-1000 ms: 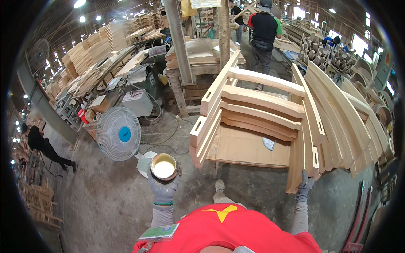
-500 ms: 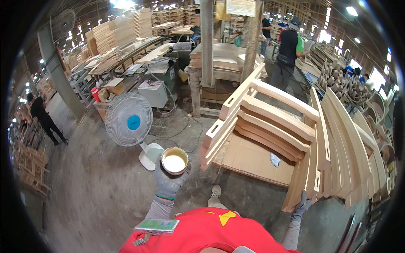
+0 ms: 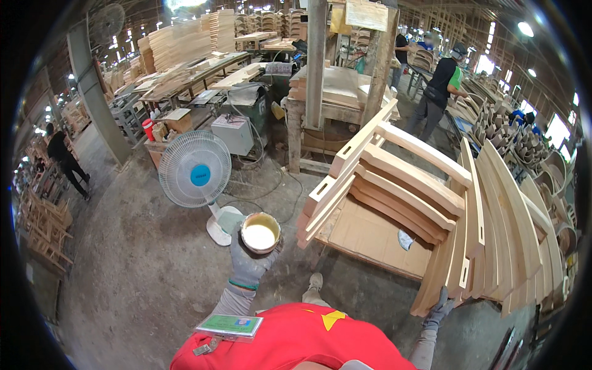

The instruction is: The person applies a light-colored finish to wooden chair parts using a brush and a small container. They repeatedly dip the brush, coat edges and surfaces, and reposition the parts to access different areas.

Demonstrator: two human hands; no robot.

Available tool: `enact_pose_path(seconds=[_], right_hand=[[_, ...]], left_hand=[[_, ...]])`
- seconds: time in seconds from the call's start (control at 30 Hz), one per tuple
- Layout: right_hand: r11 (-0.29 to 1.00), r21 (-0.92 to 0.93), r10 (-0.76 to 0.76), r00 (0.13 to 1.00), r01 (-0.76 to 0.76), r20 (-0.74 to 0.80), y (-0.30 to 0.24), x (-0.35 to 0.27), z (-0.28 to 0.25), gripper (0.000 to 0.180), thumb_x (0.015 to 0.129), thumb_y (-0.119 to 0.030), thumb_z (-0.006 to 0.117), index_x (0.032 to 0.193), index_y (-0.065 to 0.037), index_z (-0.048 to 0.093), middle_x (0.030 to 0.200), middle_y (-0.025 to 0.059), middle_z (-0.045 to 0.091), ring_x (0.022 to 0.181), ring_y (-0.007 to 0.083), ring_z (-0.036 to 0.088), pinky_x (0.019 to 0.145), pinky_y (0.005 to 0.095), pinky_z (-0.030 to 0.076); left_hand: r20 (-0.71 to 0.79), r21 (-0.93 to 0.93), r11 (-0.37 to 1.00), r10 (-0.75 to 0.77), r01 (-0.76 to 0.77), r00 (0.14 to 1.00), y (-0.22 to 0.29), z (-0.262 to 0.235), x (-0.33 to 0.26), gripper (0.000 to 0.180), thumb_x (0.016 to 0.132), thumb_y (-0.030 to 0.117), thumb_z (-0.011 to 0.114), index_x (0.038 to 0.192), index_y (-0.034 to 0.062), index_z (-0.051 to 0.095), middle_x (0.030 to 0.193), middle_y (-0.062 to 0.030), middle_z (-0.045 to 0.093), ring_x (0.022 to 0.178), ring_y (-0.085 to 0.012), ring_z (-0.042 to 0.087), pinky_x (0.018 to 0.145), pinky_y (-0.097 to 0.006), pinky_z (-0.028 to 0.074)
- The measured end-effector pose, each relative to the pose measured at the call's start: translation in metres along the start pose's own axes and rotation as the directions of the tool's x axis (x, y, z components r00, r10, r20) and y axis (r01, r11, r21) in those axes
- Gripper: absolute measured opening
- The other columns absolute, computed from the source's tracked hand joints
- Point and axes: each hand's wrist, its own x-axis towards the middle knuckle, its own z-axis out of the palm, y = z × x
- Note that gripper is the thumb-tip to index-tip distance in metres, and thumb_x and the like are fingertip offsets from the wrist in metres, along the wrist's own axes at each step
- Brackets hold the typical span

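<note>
My left hand (image 3: 251,264), in a grey glove, grips a small round pot (image 3: 260,234) holding a pale, creamy liquid. The pot is upright in front of my red shirt. Over on the right, my gloved right hand (image 3: 439,306) touches the near lower end of a wooden frame piece (image 3: 429,295); its fingers are partly hidden behind the wood. That piece belongs to a stack of pale wooden frames (image 3: 412,161) with curved cross rails and slotted side posts. Beneath the rails lies a brown cardboard sheet (image 3: 370,240) with a small white-and-grey scrap (image 3: 405,240) on it.
A white pedestal fan (image 3: 196,169) stands ahead to the left, cables (image 3: 295,192) trailing on the floor near it. More curved wooden parts (image 3: 509,225) lean at the right. A workbench (image 3: 330,92) and posts stand ahead. Other people (image 3: 439,86) are at the far right and left.
The view has shifted slightly, so the surroundings sit a little further right and lower. My left hand still holds the pot, and my right hand stays at the wooden piece.
</note>
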Motion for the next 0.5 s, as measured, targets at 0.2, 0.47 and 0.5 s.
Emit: enact_pose_path(seconds=[0.2, 0.47, 0.5], right_hand=[[0.999, -0.05, -0.012, 1.0, 0.013, 0.015, -0.001, -0.002, -0.003, 0.037, 0.082, -0.023, 0.058, 0.104, 0.007, 0.055, 0.1, 0.0183, 0.056, 0.092, 0.0245, 0.053, 0.082, 0.0351, 0.043], [0.928, -0.279, -0.22, 0.968, 0.246, 0.122, 0.013, -0.004, -0.01, 0.027, 0.087, -0.018, 0.047, 0.105, -0.004, 0.06, 0.104, 0.0175, 0.056, 0.096, 0.0283, 0.054, 0.088, 0.0366, 0.039], [0.911, -0.312, -0.245, 0.962, 0.27, 0.118, 0.015, -0.004, -0.011, 0.026, 0.087, -0.017, 0.047, 0.105, -0.004, 0.061, 0.104, 0.0171, 0.057, 0.097, 0.0285, 0.054, 0.089, 0.0367, 0.039]], left_hand=[[0.008, 0.036, 0.999, 0.004, -0.004, 1.0, 0.0, 0.008, -0.006, 0.039, 0.088, 0.039, 0.038, 0.113, 0.0119, 0.051, 0.111, -0.0058, 0.055, 0.104, -0.0248, 0.052, 0.087, -0.045, 0.044], [0.01, 0.048, 0.999, 0.0, 0.0, 1.0, -0.002, 0.008, -0.004, 0.039, 0.089, 0.039, 0.037, 0.112, 0.0115, 0.052, 0.111, -0.0055, 0.055, 0.104, -0.0242, 0.052, 0.087, -0.044, 0.044], [0.005, 0.038, 0.999, -0.003, 0.003, 1.0, -0.002, 0.006, -0.003, 0.04, 0.089, 0.041, 0.038, 0.114, 0.0117, 0.051, 0.111, -0.0062, 0.055, 0.104, -0.0252, 0.052, 0.088, -0.044, 0.043]])
